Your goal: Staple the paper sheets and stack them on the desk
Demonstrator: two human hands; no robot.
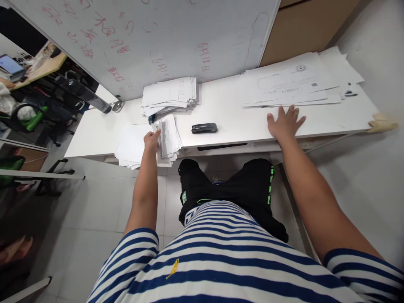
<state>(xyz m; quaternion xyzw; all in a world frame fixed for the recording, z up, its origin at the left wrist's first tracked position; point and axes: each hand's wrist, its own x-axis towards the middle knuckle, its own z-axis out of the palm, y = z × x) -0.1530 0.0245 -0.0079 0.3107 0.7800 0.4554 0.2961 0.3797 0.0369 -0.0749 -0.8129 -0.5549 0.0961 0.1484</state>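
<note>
At the near edge of a white table, a printed slip of paper was pinched between the thumb and fingers of a person's left hand, with loose sheets spread to its left and a fanned paper pile just to its right. The right hand was laid palm down, fingers spread, by the near edge of a broad paper stack. Between the hands, a black stapler was left lying. Farther back, a thick bundle of papers was set before a whiteboard marked in red. At far left, a laptop was seen on a wooden desk.
</note>
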